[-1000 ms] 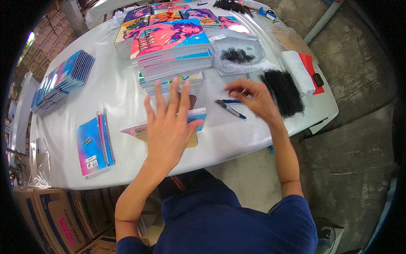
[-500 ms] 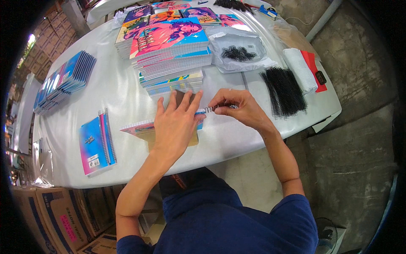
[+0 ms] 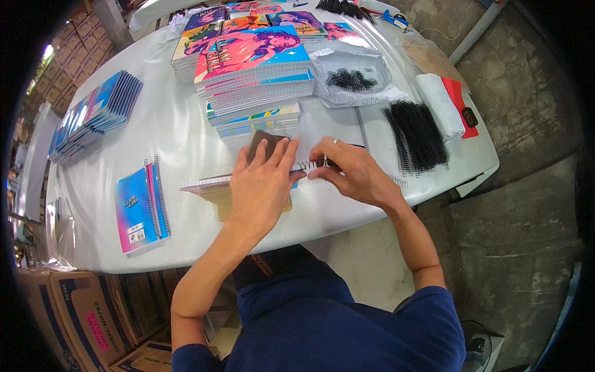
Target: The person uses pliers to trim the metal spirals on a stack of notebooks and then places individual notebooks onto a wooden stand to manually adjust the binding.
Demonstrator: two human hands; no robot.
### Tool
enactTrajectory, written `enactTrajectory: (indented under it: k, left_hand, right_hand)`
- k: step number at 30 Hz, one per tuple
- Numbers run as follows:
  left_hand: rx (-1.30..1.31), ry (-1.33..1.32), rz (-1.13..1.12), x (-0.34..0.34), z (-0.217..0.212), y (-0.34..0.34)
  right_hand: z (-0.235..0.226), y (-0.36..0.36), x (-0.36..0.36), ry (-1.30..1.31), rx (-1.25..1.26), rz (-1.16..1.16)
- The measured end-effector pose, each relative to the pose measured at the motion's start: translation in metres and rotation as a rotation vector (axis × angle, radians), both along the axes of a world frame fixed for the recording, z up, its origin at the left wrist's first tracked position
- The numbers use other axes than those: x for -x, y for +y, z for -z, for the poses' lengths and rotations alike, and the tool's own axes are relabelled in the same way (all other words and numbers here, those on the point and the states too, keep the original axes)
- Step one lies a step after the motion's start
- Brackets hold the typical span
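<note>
crowding both hands: notebook stacks behind, black spiral coils rightward

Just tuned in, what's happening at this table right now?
A person is pressing the left hand flat on a notebook lying on the white table, while the right hand pinches a wire spiral at the notebook's edge. Loose black spirals lie to the right, and stacked notebooks sit behind.

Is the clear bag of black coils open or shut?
Open: the bag has its mouth spread wide, black coils showing inside.
</note>
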State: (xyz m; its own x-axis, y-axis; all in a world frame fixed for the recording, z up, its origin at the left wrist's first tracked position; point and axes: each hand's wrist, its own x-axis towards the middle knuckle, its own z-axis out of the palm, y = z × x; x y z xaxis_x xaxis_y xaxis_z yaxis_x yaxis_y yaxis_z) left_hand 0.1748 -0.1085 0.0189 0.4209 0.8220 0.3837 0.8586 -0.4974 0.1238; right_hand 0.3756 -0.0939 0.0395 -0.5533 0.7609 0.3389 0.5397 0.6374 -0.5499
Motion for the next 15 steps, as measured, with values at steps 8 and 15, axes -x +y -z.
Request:
enactTrajectory:
  k: [8, 15]
  left_hand:
    - [-0.031, -0.053, 0.03, 0.002, 0.003, -0.002]
    - [0.091, -0.16, 0.119, 0.011, -0.005, -0.006]
  right_hand:
    - [-0.011, -0.006, 0.01, -0.046, -0.02, -0.019]
    - [0.001, -0.015, 0.014, -0.081, -0.073, 0.048]
